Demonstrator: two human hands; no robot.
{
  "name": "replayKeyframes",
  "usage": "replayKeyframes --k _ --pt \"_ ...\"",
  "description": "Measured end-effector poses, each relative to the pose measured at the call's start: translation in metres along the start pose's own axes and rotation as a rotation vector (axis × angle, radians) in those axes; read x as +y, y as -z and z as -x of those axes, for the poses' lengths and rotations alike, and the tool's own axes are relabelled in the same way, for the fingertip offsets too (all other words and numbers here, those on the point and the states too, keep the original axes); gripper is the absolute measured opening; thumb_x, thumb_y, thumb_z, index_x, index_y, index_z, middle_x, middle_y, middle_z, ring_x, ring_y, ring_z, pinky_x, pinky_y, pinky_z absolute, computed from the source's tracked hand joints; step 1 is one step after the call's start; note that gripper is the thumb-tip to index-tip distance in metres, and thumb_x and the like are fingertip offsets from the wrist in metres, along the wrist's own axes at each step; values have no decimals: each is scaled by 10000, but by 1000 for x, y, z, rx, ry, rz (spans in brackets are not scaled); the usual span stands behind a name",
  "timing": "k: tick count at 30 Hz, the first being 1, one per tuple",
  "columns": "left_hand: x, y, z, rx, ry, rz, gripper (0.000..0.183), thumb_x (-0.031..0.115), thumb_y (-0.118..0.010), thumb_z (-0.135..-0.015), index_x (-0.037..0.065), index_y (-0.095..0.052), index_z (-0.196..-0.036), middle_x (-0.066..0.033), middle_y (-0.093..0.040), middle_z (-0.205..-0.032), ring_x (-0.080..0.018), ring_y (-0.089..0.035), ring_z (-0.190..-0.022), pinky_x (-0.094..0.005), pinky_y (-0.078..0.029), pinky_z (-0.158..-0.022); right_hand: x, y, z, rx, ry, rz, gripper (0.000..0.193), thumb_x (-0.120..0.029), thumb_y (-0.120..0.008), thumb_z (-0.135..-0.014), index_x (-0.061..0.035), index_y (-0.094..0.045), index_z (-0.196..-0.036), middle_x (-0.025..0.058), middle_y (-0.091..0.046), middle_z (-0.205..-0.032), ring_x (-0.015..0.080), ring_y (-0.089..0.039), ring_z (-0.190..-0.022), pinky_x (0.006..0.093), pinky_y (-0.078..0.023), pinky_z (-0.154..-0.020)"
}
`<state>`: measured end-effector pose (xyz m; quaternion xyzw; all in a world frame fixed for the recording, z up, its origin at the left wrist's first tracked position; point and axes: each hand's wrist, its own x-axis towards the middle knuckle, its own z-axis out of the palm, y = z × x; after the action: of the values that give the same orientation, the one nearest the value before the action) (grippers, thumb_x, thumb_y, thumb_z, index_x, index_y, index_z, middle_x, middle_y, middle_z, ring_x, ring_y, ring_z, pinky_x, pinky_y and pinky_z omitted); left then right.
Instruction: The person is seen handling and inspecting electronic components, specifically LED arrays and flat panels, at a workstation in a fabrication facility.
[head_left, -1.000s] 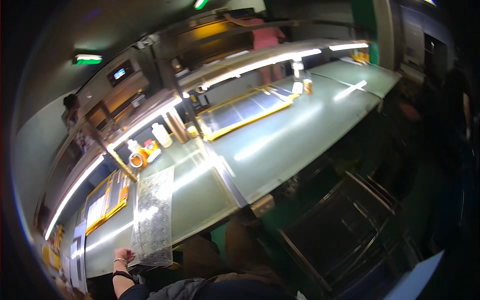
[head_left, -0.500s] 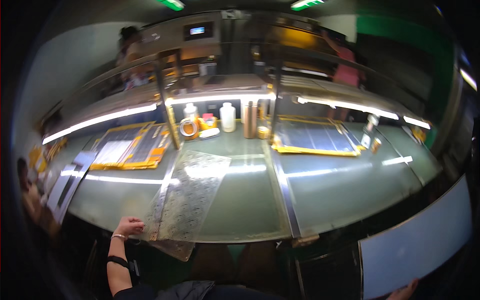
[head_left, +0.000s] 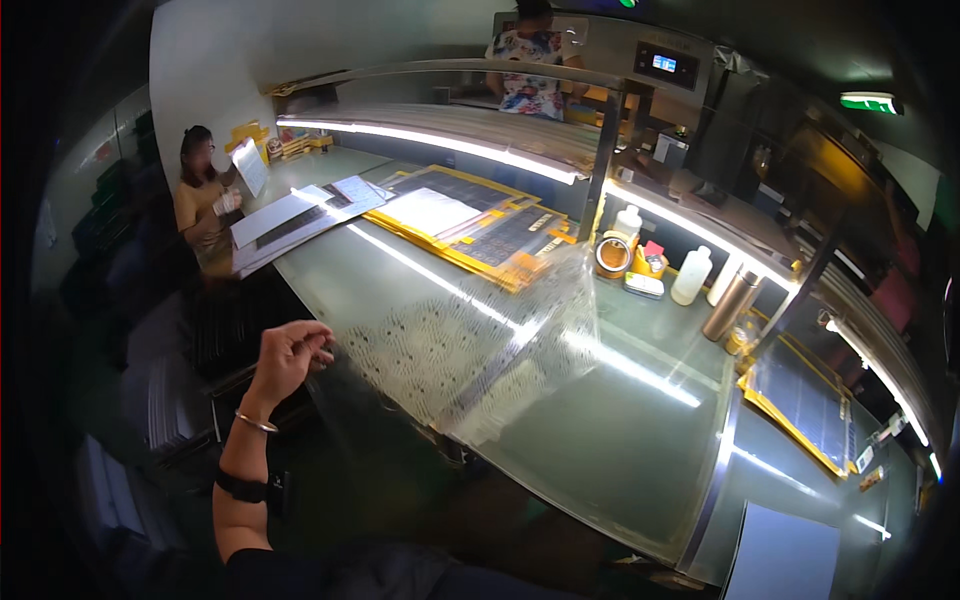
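Observation:
My left hand (head_left: pixel 290 360) is closed in a pinch at the near left corner of a clear plastic sheet (head_left: pixel 430 345) printed with small dark marks. The sheet stretches from my fingers over the glass-topped table (head_left: pixel 600 450), its far part blurred and see-through. A bracelet and a black strap circle my left forearm. At the lower right, a pale blue-white flat panel (head_left: pixel 785 555) overlaps the table's near edge. My right hand is out of the picture, so what it holds is hidden.
Dark films with yellow tape edges (head_left: pixel 480 225) lie beyond the sheet. Bottles (head_left: pixel 691 276), a tape roll (head_left: pixel 612 256) and a copper-coloured flask (head_left: pixel 733 303) stand under the lit shelf. One person (head_left: pixel 205 205) holds a sheet at the far left; another person (head_left: pixel 530 70) stands behind the shelf.
My view has swung left. My left hand is higher, and the clear sheet has shifted with it. My right hand has left the picture; less of the pale panel shows.

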<state>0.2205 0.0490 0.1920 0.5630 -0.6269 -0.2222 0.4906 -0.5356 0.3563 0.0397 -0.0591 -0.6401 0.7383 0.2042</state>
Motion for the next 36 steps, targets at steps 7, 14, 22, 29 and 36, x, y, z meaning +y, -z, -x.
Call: replayKeyframes --k 7,14,22,29,36 --pt "76 -21 28 206 -1001 -728 152 -65 -473 -733 -43 -613 -788 -149 -645 -800 -248 -646 -732 -300 -524 -602 17 63 8 180 92 166 511 -76 -622 -717 -52 -456 -1199 175 -536 -1030 346 -524 -890 525 -482 -703" --pt "-57 -90 75 -207 -766 -624 238 -19 -573 -630 33 -634 -854 -107 -611 -955 -255 -612 -882 -332 -516 -777 72 84 54 -212 -342 256 549 -221 -706 -680 38 -481 -1109 168 -523 -1046 290 -525 -869 408 -478 -649" --pt "-68 -104 91 -83 -484 -337 363 150 -745 -637 40 -602 -952 -150 -573 -1024 -320 -570 -910 -366 -463 -797 22 50 123 -347 -586 128 357 -179 -589 -814 73 -513 -1055 150 -542 -1006 275 -532 -866 397 -497 -670" --pt "-122 -102 84 -163 948 1013 309 259 -575 -834 22 -491 -1013 -118 -577 -913 -222 -593 -829 -351 -507 -722 30 63 109 -383 -755 -180 249 -132 -544 -850 79 -535 -983 136 -573 -873 228 -568 -745 343 -529 -644" --pt "-108 -125 86 -446 975 919 247 188 -578 -819 0 -545 -976 -148 -610 -944 -253 -617 -847 -360 -523 -722 29 49 126 -351 -522 74 190 -170 -627 -808 -21 -546 -895 62 -553 -811 133 -546 -666 244 -523 -576"
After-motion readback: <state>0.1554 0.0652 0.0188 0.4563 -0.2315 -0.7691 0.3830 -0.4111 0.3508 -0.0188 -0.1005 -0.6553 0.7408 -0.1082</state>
